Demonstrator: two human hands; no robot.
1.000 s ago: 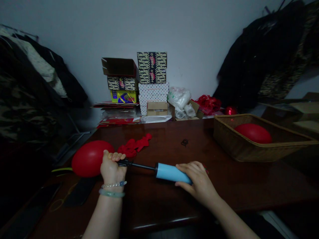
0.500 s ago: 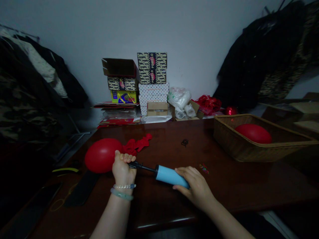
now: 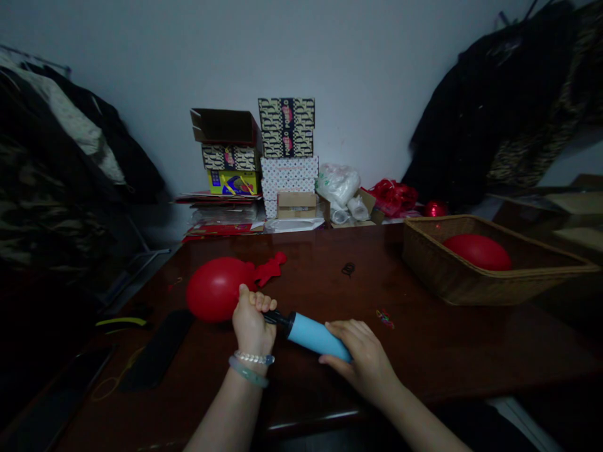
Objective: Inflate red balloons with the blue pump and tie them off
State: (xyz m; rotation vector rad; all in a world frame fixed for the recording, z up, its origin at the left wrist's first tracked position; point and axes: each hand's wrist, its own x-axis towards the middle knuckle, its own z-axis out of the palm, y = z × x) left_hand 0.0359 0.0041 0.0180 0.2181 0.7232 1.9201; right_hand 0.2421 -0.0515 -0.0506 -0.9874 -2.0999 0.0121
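My left hand (image 3: 254, 320) is closed round the black end of a balloon pump, and the neck of an inflated red balloon (image 3: 214, 290) seems to be in the same fist, hidden by the fingers. The balloon bulges out behind that hand, to its left. On the other end, my right hand (image 3: 360, 355) wraps round the pump's light blue barrel (image 3: 315, 336). Only a short black stretch shows between the left fist and the barrel. Several flat red balloons (image 3: 269, 270) lie just beyond the inflated one on the brown table (image 3: 325, 270).
At right a wicker basket (image 3: 438, 285) holds another red balloon (image 3: 478, 252). Small coloured bits (image 3: 385, 318) and a black coil (image 3: 348, 269) lie mid-table. A dark flat object (image 3: 157, 351) lies at left. Stacked boxes (image 3: 288, 129) stand behind the table.
My left hand has moved right, towards the barrel, and the red balloon has come with it. The black rod that showed between hand and barrel is now much shorter. My right hand has barely moved.
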